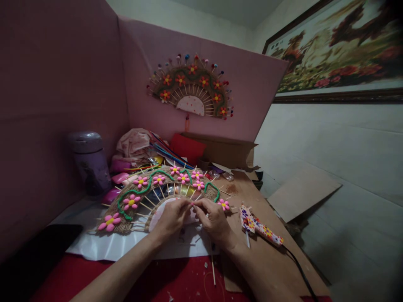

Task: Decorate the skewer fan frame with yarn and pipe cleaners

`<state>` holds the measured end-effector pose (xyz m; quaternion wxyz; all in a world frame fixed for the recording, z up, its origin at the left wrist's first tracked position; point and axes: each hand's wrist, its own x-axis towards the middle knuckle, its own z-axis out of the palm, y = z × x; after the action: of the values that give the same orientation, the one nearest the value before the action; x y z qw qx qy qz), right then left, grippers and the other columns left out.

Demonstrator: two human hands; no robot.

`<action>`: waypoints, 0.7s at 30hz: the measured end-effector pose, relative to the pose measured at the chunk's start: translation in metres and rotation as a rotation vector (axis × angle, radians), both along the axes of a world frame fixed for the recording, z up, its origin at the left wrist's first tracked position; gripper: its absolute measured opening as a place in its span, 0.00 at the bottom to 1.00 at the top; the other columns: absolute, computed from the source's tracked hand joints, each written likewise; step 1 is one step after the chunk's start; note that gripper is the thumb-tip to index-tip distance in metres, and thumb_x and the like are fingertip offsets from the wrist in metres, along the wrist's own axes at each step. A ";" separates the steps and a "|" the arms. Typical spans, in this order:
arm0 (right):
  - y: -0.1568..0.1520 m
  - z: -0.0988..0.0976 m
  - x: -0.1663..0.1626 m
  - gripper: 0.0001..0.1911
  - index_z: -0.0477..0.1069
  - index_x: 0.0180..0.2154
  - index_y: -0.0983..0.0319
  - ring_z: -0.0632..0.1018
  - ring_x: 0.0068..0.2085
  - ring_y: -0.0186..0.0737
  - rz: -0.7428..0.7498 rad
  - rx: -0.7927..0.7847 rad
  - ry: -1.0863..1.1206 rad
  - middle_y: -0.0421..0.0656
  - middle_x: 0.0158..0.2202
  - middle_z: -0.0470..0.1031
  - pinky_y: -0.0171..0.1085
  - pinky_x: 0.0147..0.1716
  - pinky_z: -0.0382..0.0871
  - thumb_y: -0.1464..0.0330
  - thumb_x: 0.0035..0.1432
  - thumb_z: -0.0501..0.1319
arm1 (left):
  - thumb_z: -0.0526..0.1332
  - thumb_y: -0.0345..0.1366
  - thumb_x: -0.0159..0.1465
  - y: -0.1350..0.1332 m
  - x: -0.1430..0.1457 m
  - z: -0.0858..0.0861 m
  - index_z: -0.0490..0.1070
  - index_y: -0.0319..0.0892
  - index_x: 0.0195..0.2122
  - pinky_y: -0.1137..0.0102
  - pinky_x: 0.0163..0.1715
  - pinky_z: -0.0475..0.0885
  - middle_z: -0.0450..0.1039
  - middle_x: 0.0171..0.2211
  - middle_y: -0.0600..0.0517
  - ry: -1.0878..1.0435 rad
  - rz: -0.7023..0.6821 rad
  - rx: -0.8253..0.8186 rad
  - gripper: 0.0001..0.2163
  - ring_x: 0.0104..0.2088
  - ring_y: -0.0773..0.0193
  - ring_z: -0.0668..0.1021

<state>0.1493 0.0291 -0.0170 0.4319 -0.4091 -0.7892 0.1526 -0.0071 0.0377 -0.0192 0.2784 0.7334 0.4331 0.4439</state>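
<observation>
A half-round fan craft [147, 188] of jute twine, wooden sticks, green cord and pink flowers lies on the table before me. My left hand [171, 218] and my right hand [214, 220] rest on its pale inner half-disc, fingertips pinched together near one stick by the middle. What they pinch is too small to make out. A loose pink flower [224, 204] sits just right of my right hand.
A finished fan [192, 90] hangs on the pink board behind. A purple flask [90, 161] stands at left, a dark phone [40, 247] lies near left. A patterned glue gun [260, 226] with black cord lies right. Cloth, sticks and a cardboard box crowd the back.
</observation>
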 end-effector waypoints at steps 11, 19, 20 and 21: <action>0.004 0.010 0.008 0.10 0.70 0.29 0.62 0.70 0.28 0.34 0.111 -0.122 -0.023 0.40 0.25 0.70 0.32 0.28 0.60 0.69 0.60 0.53 | 0.53 0.35 0.62 0.000 -0.003 0.006 0.69 0.41 0.27 0.73 0.28 0.59 0.70 0.24 0.53 0.118 -0.115 0.029 0.09 0.26 0.67 0.68; 0.004 0.006 0.009 0.09 0.64 0.26 0.62 0.62 0.24 0.30 0.151 -0.131 -0.017 0.35 0.21 0.61 0.31 0.24 0.54 0.70 0.58 0.53 | 0.52 0.34 0.61 -0.004 -0.005 0.015 0.66 0.40 0.22 0.74 0.25 0.58 0.64 0.19 0.55 0.136 -0.173 -0.002 0.11 0.23 0.69 0.65; 0.004 0.005 0.008 0.09 0.64 0.25 0.62 0.62 0.23 0.30 0.152 -0.131 -0.012 0.35 0.21 0.61 0.31 0.24 0.54 0.70 0.58 0.53 | 0.53 0.34 0.61 -0.004 -0.005 0.016 0.66 0.40 0.22 0.74 0.25 0.58 0.64 0.19 0.55 0.125 -0.175 -0.011 0.11 0.23 0.69 0.65; 0.004 0.004 0.008 0.09 0.63 0.25 0.62 0.62 0.23 0.30 0.151 -0.129 -0.008 0.35 0.21 0.61 0.31 0.24 0.54 0.70 0.58 0.53 | 0.53 0.34 0.60 -0.005 -0.005 0.017 0.66 0.40 0.22 0.75 0.24 0.58 0.64 0.19 0.55 0.116 -0.177 -0.019 0.10 0.23 0.69 0.65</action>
<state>0.1572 0.0333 -0.0126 0.3889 -0.3760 -0.8079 0.2339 -0.0125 0.0330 -0.0026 0.2981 0.7906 0.3861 0.3702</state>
